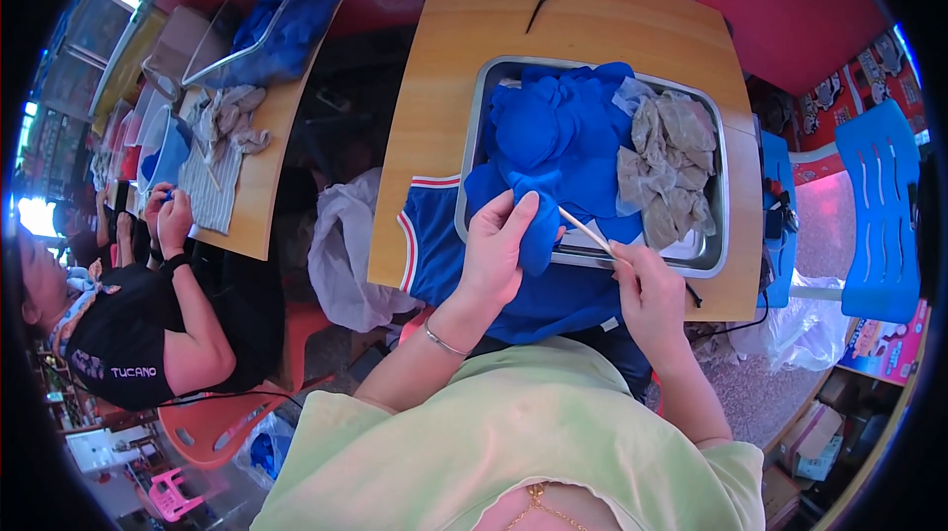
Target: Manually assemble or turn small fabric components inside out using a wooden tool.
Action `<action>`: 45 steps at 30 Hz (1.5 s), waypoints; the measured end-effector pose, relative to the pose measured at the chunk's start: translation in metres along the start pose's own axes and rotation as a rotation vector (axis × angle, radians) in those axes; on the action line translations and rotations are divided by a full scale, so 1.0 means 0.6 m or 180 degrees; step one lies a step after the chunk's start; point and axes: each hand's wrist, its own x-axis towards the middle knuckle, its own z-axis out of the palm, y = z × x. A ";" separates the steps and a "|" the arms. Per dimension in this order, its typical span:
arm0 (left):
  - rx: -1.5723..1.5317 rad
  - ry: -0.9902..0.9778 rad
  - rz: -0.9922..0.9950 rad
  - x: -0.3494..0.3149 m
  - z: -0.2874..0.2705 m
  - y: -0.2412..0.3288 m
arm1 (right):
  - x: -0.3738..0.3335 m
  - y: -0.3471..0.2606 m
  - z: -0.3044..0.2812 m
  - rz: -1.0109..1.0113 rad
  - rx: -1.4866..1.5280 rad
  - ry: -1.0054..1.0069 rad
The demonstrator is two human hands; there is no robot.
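Note:
My left hand (494, 250) pinches a soft blue piece (538, 237), fabric-like and folded, between thumb and fingers. Closed around a thin pale stick (585, 228) is my right hand (648, 286); the stick's far end meets the blue piece. Both hands are over the near edge of a shallow metal tray (720, 253). Inside the tray, a heap of similar blue pieces (553, 121) fills the left and middle. Crumpled grey-beige, thin cloth-like pieces (670, 154) lie at its right. A blue garment with red and white trim (433, 240) is spread under the tray's near left corner.
The tray stands on a wooden table (474, 13) with a black strip (536, 14) near its far edge. At left, a co-worker (138, 334) handles something small and blue at another table (259, 186) with a clear bin (267, 37). A blue chair (879, 210) is at right.

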 end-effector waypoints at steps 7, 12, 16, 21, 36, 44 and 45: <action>-0.0129 0.0099 0.0287 0.005 -0.005 0.003 | 0.006 0.011 -0.004 0.0564 0.1443 -0.0399; -0.0033 -0.0043 -0.0130 -0.001 0.009 0.023 | 0.029 0.035 -0.032 -0.0038 0.0795 -0.0362; 0.0042 -0.0212 -0.0050 0.001 -0.005 0.020 | 0.040 0.021 -0.049 -0.0080 0.0665 -0.0373; -0.0056 -0.0347 0.0004 -0.007 0.021 0.027 | 0.046 0.022 -0.051 -0.0241 0.0559 -0.0352; -0.0314 -0.0122 0.0010 0.007 0.024 0.007 | 0.030 -0.014 -0.016 -0.0008 -0.0053 0.0068; -0.0362 -0.0250 -0.0087 0.004 0.020 0.019 | 0.033 0.002 -0.047 0.0039 0.0429 -0.0169; -0.0319 -0.0353 -0.0084 0.004 0.015 0.018 | 0.037 0.000 -0.058 0.0038 0.0453 -0.0296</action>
